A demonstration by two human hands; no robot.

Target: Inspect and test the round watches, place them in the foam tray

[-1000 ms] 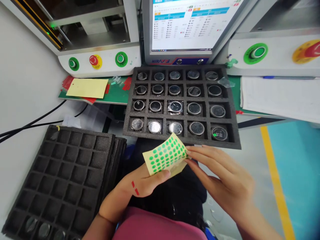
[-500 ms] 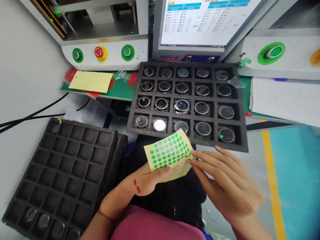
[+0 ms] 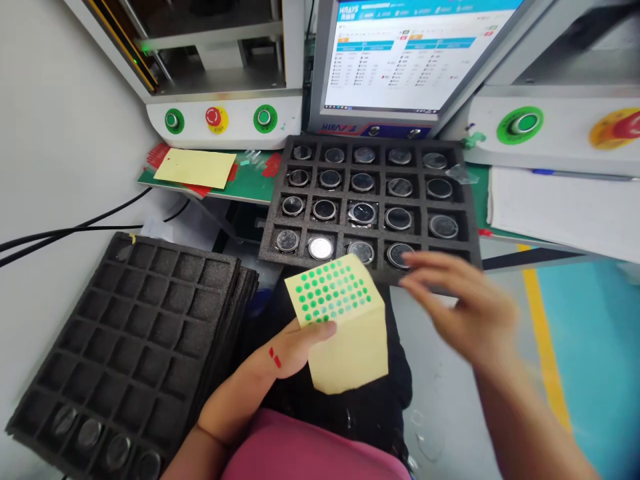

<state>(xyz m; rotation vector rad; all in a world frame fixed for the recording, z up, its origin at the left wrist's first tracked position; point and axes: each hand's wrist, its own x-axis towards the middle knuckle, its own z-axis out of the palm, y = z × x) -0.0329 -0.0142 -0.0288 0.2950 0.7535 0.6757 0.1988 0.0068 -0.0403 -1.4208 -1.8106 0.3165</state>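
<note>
My left hand grips a pale yellow sticker sheet, its thumb across the front; rows of round green stickers cover the upper part. My right hand is raised at the front right of the foam tray, thumb and index finger pinched together. It is slightly blurred, and whatever is between its fingertips cannot be made out. Beside those fingertips lies a round watch case in the front row. The dark foam tray holds several such watch cases in square pockets. My right hand covers the front right pocket.
Another stack of foam trays stands at the left, a few watch cases in its near pockets. A yellow sheet lies on the green bench. Behind are a monitor, a red stop button and green buttons. White papers lie right.
My right hand has left the sticker sheet and moved up and right to the tray's front edge. The sheet's lower part now hangs flat in view. The camera view has shifted slightly.
</note>
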